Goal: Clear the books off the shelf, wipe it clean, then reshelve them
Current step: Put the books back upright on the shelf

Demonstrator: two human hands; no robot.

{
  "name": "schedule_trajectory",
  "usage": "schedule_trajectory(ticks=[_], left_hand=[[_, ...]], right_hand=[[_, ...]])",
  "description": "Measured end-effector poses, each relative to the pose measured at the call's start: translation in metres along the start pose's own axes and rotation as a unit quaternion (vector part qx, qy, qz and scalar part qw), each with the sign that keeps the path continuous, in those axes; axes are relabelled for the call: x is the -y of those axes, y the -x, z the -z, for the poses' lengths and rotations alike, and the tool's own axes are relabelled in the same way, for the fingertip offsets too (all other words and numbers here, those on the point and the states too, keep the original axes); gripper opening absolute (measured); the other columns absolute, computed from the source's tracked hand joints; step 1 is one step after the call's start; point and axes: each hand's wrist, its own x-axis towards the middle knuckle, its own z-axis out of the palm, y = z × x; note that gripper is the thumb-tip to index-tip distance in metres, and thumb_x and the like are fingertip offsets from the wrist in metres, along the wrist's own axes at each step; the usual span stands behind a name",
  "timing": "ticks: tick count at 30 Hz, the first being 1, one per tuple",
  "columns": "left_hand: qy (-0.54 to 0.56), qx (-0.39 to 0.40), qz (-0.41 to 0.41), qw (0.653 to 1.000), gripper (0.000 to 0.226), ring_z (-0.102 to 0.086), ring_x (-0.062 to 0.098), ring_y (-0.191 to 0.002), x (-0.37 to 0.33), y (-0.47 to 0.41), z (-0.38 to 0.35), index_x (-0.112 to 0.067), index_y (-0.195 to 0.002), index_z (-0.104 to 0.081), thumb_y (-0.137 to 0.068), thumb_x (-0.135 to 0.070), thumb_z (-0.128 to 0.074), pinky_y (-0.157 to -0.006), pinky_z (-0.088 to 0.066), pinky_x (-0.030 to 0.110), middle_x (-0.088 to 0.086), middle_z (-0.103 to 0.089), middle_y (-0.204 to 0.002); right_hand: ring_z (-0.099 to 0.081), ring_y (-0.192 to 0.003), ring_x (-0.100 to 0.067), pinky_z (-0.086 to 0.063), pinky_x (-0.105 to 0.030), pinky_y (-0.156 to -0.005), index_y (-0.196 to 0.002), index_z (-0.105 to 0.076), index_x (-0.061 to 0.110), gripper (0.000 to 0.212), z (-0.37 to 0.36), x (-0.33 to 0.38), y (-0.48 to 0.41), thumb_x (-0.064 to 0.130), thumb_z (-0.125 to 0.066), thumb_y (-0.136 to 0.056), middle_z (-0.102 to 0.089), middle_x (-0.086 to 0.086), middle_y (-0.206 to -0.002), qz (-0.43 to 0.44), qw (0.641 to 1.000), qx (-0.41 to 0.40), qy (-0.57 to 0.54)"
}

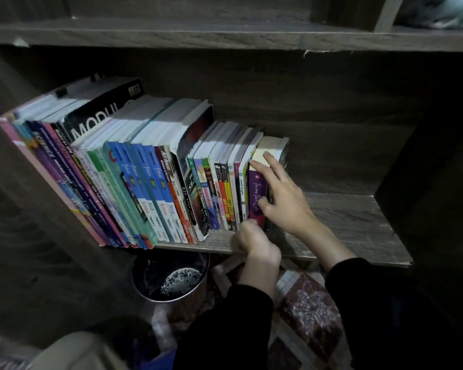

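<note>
A long row of upright books (134, 182) fills the left and middle of the dark wooden shelf (358, 225). At the row's right end stands a purple book (257, 193). My right hand (284, 196) holds it, with fingers laid over its top pages and the thumb on its spine. My left hand (254, 241) is at the foot of the same book, fingers curled against the shelf's front edge; it is blurred, so its hold is unclear.
The right third of the shelf board is bare. A round dark metal bin (171, 276) sits under the shelf. A patterned mat (308, 313) covers the floor below. Another shelf board (225, 36) runs overhead.
</note>
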Motion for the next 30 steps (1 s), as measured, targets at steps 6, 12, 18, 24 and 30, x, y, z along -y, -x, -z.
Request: schedule_trajectory(ticks=[6,12,18,24,30], left_hand=[[0.087,0.046,0.033,0.995,0.031,-0.061,0.027,-0.088,-0.014,0.012,-0.004,0.000,-0.101,-0.060,-0.094,-0.007,-0.031,-0.084,-0.049,0.033,0.020,-0.064,-0.101],[0.083,0.060,0.055,0.993,0.039,-0.060,0.029,-0.111,-0.016,0.002,-0.009,-0.005,-0.124,-0.058,-0.093,-0.022,-0.042,-0.106,-0.041,0.044,0.020,-0.064,-0.120],[0.034,0.093,0.147,0.984,0.043,-0.048,0.030,-0.126,-0.027,0.000,0.001,0.004,-0.125,-0.047,-0.093,-0.024,-0.044,-0.115,-0.025,0.048,0.023,-0.052,-0.133],[-0.015,0.097,0.160,0.982,0.044,-0.050,0.031,-0.122,-0.031,-0.003,0.002,-0.002,-0.128,-0.049,-0.091,-0.023,-0.040,-0.113,-0.025,0.051,0.021,-0.056,-0.129],[-0.077,0.149,0.184,0.969,0.036,-0.049,0.027,-0.120,-0.036,-0.001,0.011,-0.002,-0.119,-0.050,-0.093,-0.024,-0.037,-0.117,-0.016,0.050,0.017,-0.056,-0.127]], right_hand=[[-0.015,-0.147,-0.026,-0.035,-0.056,-0.109,-0.148,-0.022,0.040,0.079,0.000,0.001,0.000,0.005,-0.056,-0.085,-0.002,0.011,-0.160,0.002,1.000,0.000,0.005],[-0.025,-0.143,-0.021,-0.048,-0.030,-0.093,-0.150,-0.013,0.038,0.091,0.001,0.003,0.000,-0.004,-0.054,-0.080,-0.002,0.013,-0.160,0.012,1.000,-0.010,-0.012],[-0.001,-0.143,-0.012,-0.031,-0.006,-0.100,-0.149,0.011,0.040,0.105,-0.009,-0.006,0.001,-0.007,-0.059,-0.085,0.014,0.002,-0.161,-0.065,0.965,-0.056,-0.247],[-0.052,-0.096,-0.003,-0.043,-0.020,-0.086,-0.154,-0.003,0.027,0.092,-0.029,-0.019,0.008,-0.004,-0.055,-0.086,-0.038,-0.001,-0.145,-0.234,0.915,0.025,-0.327],[-0.050,-0.125,-0.024,-0.037,-0.038,-0.106,-0.154,-0.008,0.025,0.100,-0.032,-0.028,0.003,0.029,-0.076,-0.080,-0.048,-0.007,-0.142,-0.234,0.953,0.012,-0.194]])
